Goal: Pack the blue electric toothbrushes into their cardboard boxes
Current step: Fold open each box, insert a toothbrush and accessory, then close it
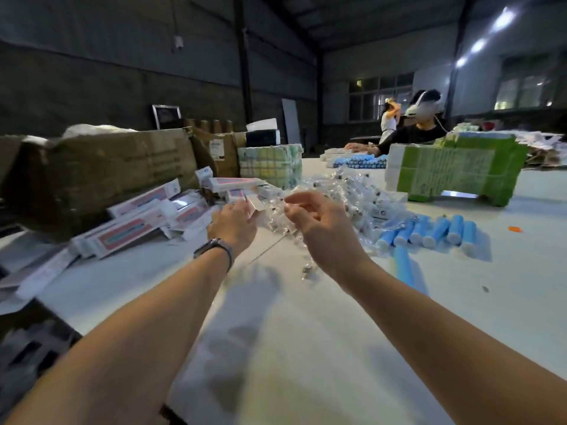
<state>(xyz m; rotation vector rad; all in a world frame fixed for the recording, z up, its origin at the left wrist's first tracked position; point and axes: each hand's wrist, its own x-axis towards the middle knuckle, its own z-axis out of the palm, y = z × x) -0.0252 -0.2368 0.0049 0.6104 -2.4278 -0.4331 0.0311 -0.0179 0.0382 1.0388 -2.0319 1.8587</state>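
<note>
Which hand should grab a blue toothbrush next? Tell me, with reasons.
Right, probably. The right hand hangs loosely curled and seems empty, nearer the blue toothbrushes lying on the table's right side. The left hand is at the box pile, apparently holding a small box.

I list: toothbrushes (429,233), smooth matt blue plastic. Boxes (129,231), printed white card, slight sheen. Wrappers (343,191), clear crinkled glossy film. Table (306,348), smooth matt white. Carton (101,176), rough brown cardboard. Wristband (213,246), dark, material unclear.
</note>
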